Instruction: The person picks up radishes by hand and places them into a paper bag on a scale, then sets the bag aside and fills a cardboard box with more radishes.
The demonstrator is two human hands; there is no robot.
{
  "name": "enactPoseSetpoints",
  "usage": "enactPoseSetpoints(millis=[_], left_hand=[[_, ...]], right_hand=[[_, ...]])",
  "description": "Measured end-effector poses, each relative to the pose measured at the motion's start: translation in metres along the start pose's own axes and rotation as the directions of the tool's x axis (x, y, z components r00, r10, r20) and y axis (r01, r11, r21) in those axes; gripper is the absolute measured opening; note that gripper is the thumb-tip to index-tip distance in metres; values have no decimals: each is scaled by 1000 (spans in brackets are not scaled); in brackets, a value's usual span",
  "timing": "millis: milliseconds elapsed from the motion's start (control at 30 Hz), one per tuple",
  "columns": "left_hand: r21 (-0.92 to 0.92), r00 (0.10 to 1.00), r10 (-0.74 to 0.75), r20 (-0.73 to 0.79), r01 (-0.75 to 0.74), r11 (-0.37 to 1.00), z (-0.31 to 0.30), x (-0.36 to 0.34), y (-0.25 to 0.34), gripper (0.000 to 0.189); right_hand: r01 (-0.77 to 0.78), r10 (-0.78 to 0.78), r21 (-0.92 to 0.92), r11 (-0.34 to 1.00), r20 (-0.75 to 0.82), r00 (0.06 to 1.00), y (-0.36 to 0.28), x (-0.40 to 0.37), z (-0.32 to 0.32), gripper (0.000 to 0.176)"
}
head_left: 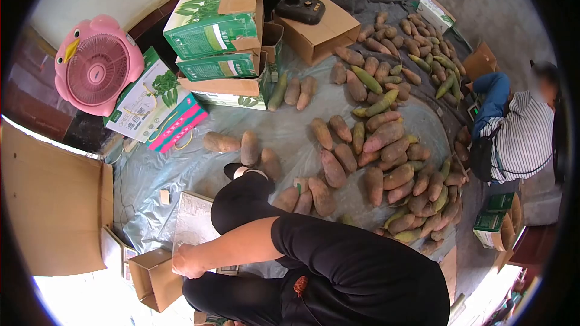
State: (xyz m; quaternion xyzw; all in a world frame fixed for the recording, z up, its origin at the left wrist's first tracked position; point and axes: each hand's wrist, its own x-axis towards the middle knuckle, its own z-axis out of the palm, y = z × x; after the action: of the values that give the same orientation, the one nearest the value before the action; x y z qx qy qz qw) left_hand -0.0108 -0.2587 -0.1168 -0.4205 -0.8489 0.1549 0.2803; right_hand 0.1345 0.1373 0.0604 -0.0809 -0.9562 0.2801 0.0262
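Note:
My right hand (pixel 188 262) reaches across my knees, with its fingers curled down. It is at the lower end of a pale, flat-topped object (pixel 194 220), beside a small open cardboard box (pixel 158 281). What its fingers hold, if anything, is hidden. My left hand does not show clearly; small skin-toned shapes at the bottom edge are too cut off to identify. Near my foot lie reddish-brown tubers (pixel 249 148) on plastic sheeting (pixel 284 127).
Many tubers (pixel 384 135), some greenish, spread across the right. Stacked green-and-white cartons (pixel 211 36) stand at the top, near a pink fan (pixel 96 72). A large cardboard panel (pixel 57 199) is at left. Another person in a striped top (pixel 522 136) sits at far right.

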Motion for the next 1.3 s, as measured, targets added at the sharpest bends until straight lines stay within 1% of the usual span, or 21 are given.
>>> enactPoseSetpoints(millis=[67, 233, 267, 333, 367, 433, 467, 633, 667, 733, 800, 833, 900, 967, 1000, 1067, 1133, 1167, 1200, 1233, 1300], left_hand=[[14, 1000, -8, -27, 9, 1000, 9, -3, -3, 65], [-39, 944, -110, 311, 128, 991, -31, 21, 9, 65], [-34, 942, -124, 311, 142, 989, -30, 19, 9, 65], [-138, 911, -263, 317, 319, 938, -23, 16, 8, 67], [-137, 909, -274, 313, 329, 934, -20, 12, 8, 67], [-264, 869, -350, 350, 450, 853, -19, 6, 8, 79], [-265, 868, -355, 346, 453, 851, -23, 7, 9, 79], [-242, 721, -339, 604, 571, 784, -60, 22, 16, 98], [-243, 722, -341, 602, 572, 783, -52, 17, 14, 98], [-284, 865, -308, 397, 434, 855, -35, 6, 12, 92], [-238, 867, -295, 402, 409, 881, -59, 13, 19, 84], [-190, 868, -280, 411, 381, 905, -70, 17, 23, 76], [-199, 858, -299, 418, 408, 891, -62, 16, 21, 78], [-215, 838, -319, 443, 445, 869, -50, 15, 15, 84], [-225, 828, -326, 457, 462, 858, -44, 14, 13, 87], [-236, 816, -337, 469, 483, 843, -36, 11, 6, 89], [-305, 828, -138, 543, 347, 887, -34, 11, -3, 96], [-307, 830, -138, 540, 347, 886, -35, 13, -5, 96], [-312, 792, -185, 581, 427, 848, -37, 14, -8, 96], [-314, 748, -227, 623, 506, 804, -38, 15, -9, 97], [-317, 729, -194, 657, 500, 806, -43, 22, -11, 97]], right_hand=[[-14, 14, 31, 999, 7, 1000, 0, -2, -3, 21], [-8, 7, 51, 999, 19, 1000, 1, -5, -10, 19], [-3, 3, 88, 996, 4, 1000, 0, -6, -12, 19], [26, -21, 116, 993, -44, 999, 2, -4, -11, 21], [38, -25, 147, 988, -92, 995, 4, -5, -11, 22], [49, -25, 191, 980, -123, 992, 7, -8, -15, 23], [52, -15, 245, 968, -151, 988, 9, -10, -16, 24], [54, 13, 323, 945, -200, 980, 19, -21, -30, 25], [44, 29, 342, 939, -205, 978, 22, -24, -34, 26], [64, 19, 351, 934, -229, 973, 31, -30, -46, 28], [144, 54, 438, 887, -409, 911, 40, -40, -61, 29], [149, 47, 433, 889, -410, 911, 45, -45, -72, 29], [243, 126, 562, 791, -537, 834, 50, -57, -98, 27], [266, 206, 632, 727, -572, 794, 50, -78, -132, 25], [321, 223, 616, 720, -642, 733, 51, -90, -148, 25], [388, 254, 551, 739, -761, 596, 67, -109, -177, 26], [363, 311, 476, 801, -849, 426, 90, -131, -205, 28], [321, 350, 449, 834, -879, 323, 102, -147, -219, 29], [298, 331, 384, 874, -919, 215, 125, -159, -228, 31], [303, 378, 399, 866, -917, 127, 147, -172, -235, 35], [304, 665, 629, 716, -746, -23, 163, -209, -253, 39]])
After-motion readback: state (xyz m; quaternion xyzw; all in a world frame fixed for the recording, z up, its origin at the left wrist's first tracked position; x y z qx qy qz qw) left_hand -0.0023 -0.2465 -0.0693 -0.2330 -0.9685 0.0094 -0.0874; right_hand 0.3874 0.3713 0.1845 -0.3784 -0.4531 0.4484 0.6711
